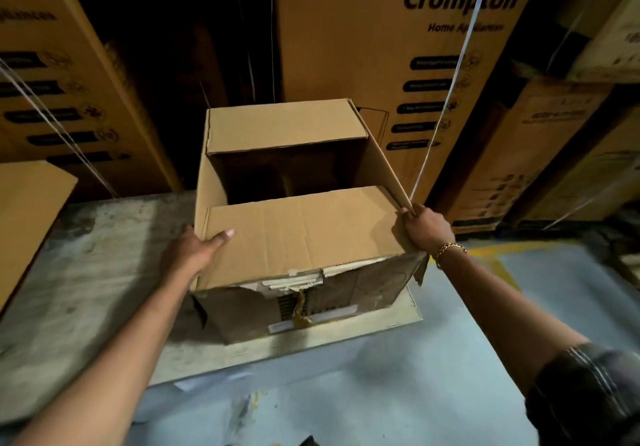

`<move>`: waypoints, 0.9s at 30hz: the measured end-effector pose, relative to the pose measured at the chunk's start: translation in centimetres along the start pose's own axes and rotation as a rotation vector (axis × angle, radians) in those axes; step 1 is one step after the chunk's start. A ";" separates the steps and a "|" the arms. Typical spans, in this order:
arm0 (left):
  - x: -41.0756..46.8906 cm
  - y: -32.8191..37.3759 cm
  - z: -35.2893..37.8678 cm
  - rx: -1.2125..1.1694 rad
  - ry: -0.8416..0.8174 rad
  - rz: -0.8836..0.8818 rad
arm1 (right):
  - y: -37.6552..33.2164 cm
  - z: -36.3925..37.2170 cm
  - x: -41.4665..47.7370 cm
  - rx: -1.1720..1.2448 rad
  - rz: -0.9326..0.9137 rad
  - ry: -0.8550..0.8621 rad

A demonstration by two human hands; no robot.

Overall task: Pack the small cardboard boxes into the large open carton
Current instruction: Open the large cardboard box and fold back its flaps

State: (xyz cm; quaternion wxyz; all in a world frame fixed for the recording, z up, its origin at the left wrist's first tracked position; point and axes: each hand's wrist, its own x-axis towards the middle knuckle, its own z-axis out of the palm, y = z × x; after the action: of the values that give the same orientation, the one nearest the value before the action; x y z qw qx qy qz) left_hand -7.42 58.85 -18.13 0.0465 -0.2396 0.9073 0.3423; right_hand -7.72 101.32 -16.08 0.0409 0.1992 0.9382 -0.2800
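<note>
right hand (424, 225): gold chain bracelet (450, 248) on wrist. right sleeve (588, 386): dark grey, thin pale stripes, cuffed near elbow. left arm (138, 324) bare.

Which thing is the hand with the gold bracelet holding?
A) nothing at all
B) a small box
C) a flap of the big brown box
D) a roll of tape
C: the right hand, the one wearing the gold chain bracelet, has its grip pinched on the near corner of the raised side flap of the large open brown cardboard carton.
</note>
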 end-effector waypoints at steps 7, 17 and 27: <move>-3.3 1.7 2.4 0.025 0.028 -0.027 | 3.5 -2.5 0.6 -0.026 -0.059 -0.020; -6.1 3.3 4.5 0.000 -0.015 -0.007 | 7.8 -3.7 0.0 -0.016 0.003 0.013; -7.5 3.4 4.1 0.139 0.029 -0.010 | 8.9 -4.3 -0.2 -0.101 -0.042 -0.017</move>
State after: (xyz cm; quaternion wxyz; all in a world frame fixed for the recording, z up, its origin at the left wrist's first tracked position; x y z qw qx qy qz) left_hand -2.75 66.73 -17.36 0.0515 -0.2453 0.9282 0.2749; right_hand -3.89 110.38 -16.98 0.0532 0.1748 0.9547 -0.2350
